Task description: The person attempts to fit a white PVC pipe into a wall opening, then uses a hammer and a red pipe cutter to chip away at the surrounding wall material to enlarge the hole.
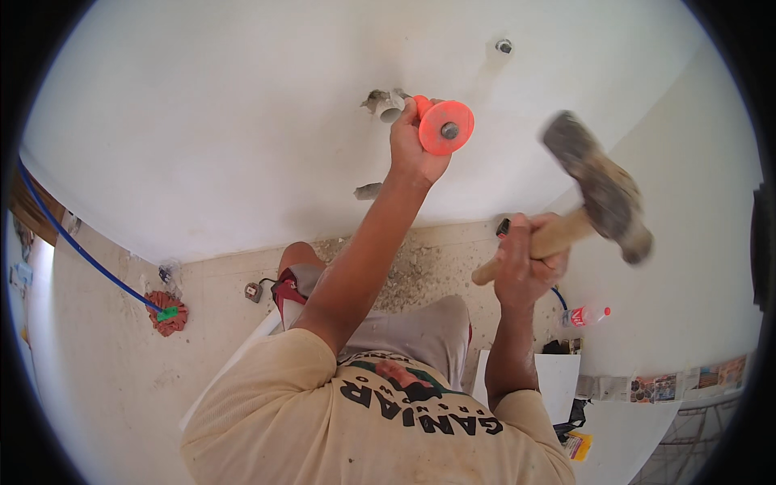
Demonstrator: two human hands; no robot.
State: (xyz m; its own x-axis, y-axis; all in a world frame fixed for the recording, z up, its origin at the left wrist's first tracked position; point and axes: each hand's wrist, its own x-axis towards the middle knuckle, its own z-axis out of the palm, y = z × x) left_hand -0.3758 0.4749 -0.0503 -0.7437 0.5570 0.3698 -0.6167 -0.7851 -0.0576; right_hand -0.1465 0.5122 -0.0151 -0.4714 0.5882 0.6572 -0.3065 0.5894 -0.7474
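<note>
My left hand (415, 150) is closed round a chisel with an orange hand guard (436, 141). The chisel's grey metal end shows in the middle of the guard, while its tip is hidden behind my hand. Just left of that hand, a grey pipe end (390, 115) sits in a ragged hole in the white wall (267, 121). Lower down is a second broken hole (368, 191). My right hand (525, 257) grips the wooden handle of a hammer (605, 192). Its heavy metal head is raised to the right, apart from the chisel and slightly blurred.
Rubble (408, 271) lies at the wall's foot. A tape measure (254, 292), a plastic bottle (588, 315) and a reddish-brown bundle (166, 315) rest on the floor. A blue hose (89, 242) runs at the left. A pipe fitting (504, 46) protrudes from the wall. My knees are near it.
</note>
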